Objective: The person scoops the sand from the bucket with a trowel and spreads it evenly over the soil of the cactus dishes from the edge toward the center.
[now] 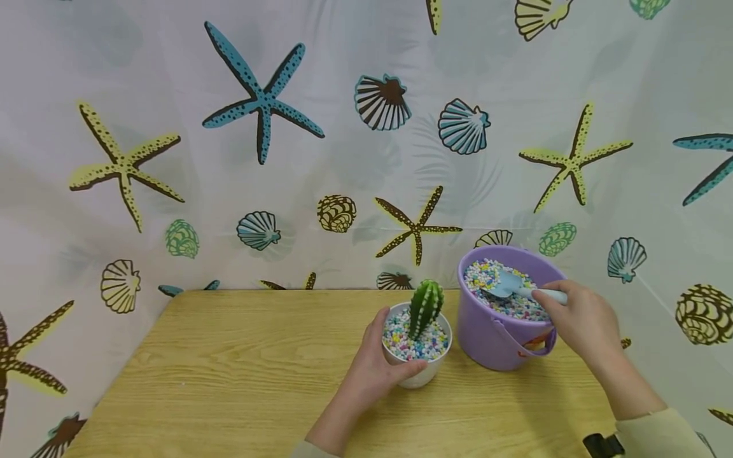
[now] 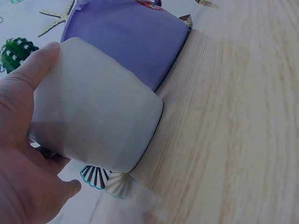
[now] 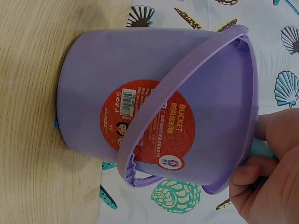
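A white flowerpot (image 1: 422, 380) stands on the table, filled with small multicoloured pebbles (image 1: 397, 336). From them rises a green cactus (image 1: 426, 308). My left hand (image 1: 375, 366) grips the pot's side, thumb at the front rim and fingers round the left side. To the right, my right hand (image 1: 584, 318) holds the handle of a light blue toy shovel (image 1: 506, 284) over the rim of a purple bucket (image 1: 487, 343). The shovel's blade lies among the pebbles in the bucket. In the right wrist view the shovel is mostly hidden behind the bucket wall.
The bucket's handle (image 3: 161, 95) hangs down its outer side, across a red label (image 3: 184, 116). Behind the wooden table (image 1: 240, 356) hangs a white cloth (image 1: 343, 159) printed with starfish and shells. Pot and bucket stand close together near the table's back right.
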The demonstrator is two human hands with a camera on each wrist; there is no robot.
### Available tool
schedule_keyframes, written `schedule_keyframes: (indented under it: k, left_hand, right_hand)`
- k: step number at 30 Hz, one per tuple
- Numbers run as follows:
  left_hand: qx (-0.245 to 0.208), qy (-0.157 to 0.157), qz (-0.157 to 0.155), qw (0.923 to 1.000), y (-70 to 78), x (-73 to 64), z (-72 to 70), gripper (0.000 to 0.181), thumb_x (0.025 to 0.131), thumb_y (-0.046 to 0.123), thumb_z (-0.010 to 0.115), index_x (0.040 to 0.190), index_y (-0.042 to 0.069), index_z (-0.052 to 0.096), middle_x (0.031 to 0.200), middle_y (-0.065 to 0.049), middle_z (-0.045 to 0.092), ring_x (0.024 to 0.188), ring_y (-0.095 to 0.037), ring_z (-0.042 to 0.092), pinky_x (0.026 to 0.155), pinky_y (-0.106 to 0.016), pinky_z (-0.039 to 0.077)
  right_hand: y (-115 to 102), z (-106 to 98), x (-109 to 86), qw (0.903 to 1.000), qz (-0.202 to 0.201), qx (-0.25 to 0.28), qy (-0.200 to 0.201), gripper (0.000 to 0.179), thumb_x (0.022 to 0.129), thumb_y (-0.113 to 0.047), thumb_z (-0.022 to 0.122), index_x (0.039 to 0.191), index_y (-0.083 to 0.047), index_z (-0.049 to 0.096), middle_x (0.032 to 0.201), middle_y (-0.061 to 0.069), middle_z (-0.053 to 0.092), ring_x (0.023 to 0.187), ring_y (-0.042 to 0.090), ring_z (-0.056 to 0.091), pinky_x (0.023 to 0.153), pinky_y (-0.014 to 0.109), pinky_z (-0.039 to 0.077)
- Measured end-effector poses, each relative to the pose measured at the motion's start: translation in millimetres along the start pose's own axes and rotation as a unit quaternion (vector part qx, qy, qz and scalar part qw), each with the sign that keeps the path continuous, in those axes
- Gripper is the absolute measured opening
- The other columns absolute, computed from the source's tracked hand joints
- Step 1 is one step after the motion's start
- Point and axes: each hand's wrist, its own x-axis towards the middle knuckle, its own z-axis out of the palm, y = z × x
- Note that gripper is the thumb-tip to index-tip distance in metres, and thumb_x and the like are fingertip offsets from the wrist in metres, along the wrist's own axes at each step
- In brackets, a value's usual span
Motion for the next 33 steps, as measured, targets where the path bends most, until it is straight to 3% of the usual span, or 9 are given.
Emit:
schedule_keyframes:
  k: [2,6,9,13,16,22,29,33]
  left_hand:
    - [0.003,0.0,0.0,1.0,0.1,0.3,0.9,0.127,0.082,0.046,0.1,0.177,0.018,0.021,0.172,-0.022,0.034,0.155,-0.044,0.041,0.124,-0.065,0.035]
    - [0.005,0.003,-0.001,1.0,0.4,-0.1,1.1,0.126,0.082,0.046,0.1,0.177,0.018,0.021,0.172,-0.022,0.034,0.155,-0.044,0.041,0.124,-0.066,0.036]
    - [0.004,0.004,-0.002,1.0,0.6,-0.3,1.0,0.126,0.082,0.045,0.1,0.177,0.018,0.022,0.171,-0.022,0.035,0.155,-0.045,0.041,0.124,-0.066,0.035]
    - [0.003,0.003,-0.003,1.0,-0.2,-0.2,1.4,0.126,0.082,0.045,0.1,0.177,0.019,0.022,0.171,-0.022,0.035,0.155,-0.044,0.041,0.124,-0.065,0.035]
    - [0.002,0.002,-0.003,1.0,-1.2,0.1,2.0,0.126,0.082,0.046,0.1,0.177,0.019,0.021,0.171,-0.021,0.035,0.155,-0.043,0.041,0.124,-0.066,0.035]
    - [0.003,0.001,-0.002,1.0,0.2,0.1,1.9,0.127,0.082,0.046,0.1,0.177,0.018,0.02,0.172,-0.021,0.034,0.155,-0.043,0.041,0.124,-0.065,0.035]
    - [0.005,0.001,-0.002,1.0,0.5,0.5,1.7,0.127,0.082,0.047,0.1,0.177,0.018,0.021,0.171,-0.021,0.034,0.155,-0.043,0.041,0.124,-0.064,0.036]
    - [0.005,0.002,-0.002,1.0,0.0,0.7,1.9,0.128,0.082,0.047,0.1,0.177,0.018,0.02,0.172,-0.021,0.034,0.155,-0.043,0.041,0.124,-0.064,0.036]
  right_hand:
    - [-0.1,0.8,-0.4,1.0,0.003,0.001,0.005,0.061,0.113,-0.053,0.06,0.14,0.001,0.071,0.123,0.029,0.076,0.09,0.04,0.072,0.065,0.046,0.051]
    - [-1.0,2.8,-1.0,0.9998,0.01,0.01,0.011,0.061,0.113,-0.053,0.06,0.141,0.001,0.07,0.087,0.016,0.077,0.062,0.025,0.055,0.053,0.039,0.04]
    - [-1.2,3.9,-1.9,0.9997,0.012,0.014,0.016,0.06,0.113,-0.051,0.06,0.141,0.001,0.069,0.069,0.005,0.067,0.056,0.023,0.049,0.051,0.038,0.038]
    - [-1.3,5.0,-3.5,0.9996,0.012,0.015,0.021,0.06,0.113,-0.05,0.061,0.141,0.002,0.07,0.063,0.002,0.062,0.055,0.022,0.049,0.05,0.038,0.037]
    - [-0.3,5.1,-3.2,0.9995,0.015,0.017,0.021,0.06,0.113,-0.051,0.061,0.141,0.002,0.069,0.071,0.006,0.069,0.058,0.023,0.051,0.051,0.038,0.038]
    - [1.3,5.6,0.1,0.9994,0.016,0.015,0.028,0.06,0.112,-0.051,0.062,0.14,0.002,0.071,0.11,0.024,0.079,0.073,0.026,0.061,0.057,0.038,0.041]
    - [-0.5,6.5,1.0,0.9988,0.028,0.014,0.038,0.06,0.112,-0.052,0.062,0.14,0.0,0.071,0.108,0.026,0.078,0.068,0.026,0.058,0.053,0.038,0.039]
    - [-2.5,6.9,1.6,0.9985,0.037,0.014,0.039,0.06,0.111,-0.053,0.062,0.14,-0.001,0.072,0.116,0.028,0.077,0.069,0.027,0.06,0.051,0.037,0.04]
